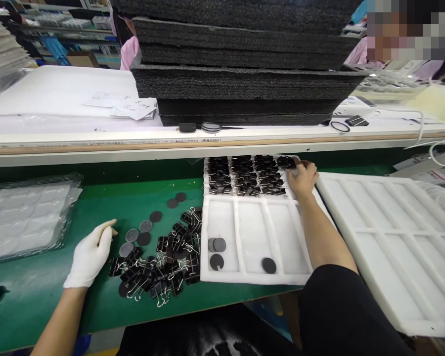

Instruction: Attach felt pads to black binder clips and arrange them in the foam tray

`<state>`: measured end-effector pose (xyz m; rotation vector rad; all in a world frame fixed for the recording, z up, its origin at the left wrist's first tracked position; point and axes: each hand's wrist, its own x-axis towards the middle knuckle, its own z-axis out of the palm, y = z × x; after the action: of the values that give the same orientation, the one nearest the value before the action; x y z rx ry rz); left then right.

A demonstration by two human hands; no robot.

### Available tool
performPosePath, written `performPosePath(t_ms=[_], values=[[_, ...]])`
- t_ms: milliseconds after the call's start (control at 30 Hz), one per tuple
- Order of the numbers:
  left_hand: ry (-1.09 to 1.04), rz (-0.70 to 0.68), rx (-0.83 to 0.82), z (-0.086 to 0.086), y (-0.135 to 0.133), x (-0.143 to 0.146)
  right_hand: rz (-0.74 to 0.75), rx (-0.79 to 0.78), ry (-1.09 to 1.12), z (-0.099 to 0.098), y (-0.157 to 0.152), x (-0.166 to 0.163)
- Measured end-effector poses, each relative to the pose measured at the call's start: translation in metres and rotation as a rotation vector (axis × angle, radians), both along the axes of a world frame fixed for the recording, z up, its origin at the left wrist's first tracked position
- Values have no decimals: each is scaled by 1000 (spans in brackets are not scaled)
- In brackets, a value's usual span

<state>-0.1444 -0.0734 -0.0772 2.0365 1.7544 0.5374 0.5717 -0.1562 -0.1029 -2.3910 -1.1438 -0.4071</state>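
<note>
My left hand (pixel 91 252), in a white glove, hovers over the green table left of a loose heap of black binder clips (pixel 159 269). Its fingers are loosely stretched, and nothing shows in them. At the far right corner of a white foam tray (pixel 250 278), my bare right hand (pixel 304 178) has its fingers closed at a black binder clip (pixel 286 161). Packed rows of binder clips (pixel 244 175) fill the tray's far compartments. A few dark discs (pixel 269 265) lie in its near compartments. More round discs (pixel 144 239) are scattered between my left hand and the tray.
A second foam tray (pixel 404 230) with long compartments sits at the right. Clear plastic blister trays (pixel 25 212) lie on the left. Beyond the table runs a white shelf edge (pixel 133 141), with a tall stack of black foam sheets (pixel 244 81) above it. A person is partly visible behind.
</note>
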Motion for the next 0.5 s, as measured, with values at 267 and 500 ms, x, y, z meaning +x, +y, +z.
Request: performPosePath(t_ms=[267,500], values=[[7,0,-9,-2,2,-1,-10,-13,16,-3,1,7],[25,0,-3,1,0,1,-62,-5,18,-2,3,4]])
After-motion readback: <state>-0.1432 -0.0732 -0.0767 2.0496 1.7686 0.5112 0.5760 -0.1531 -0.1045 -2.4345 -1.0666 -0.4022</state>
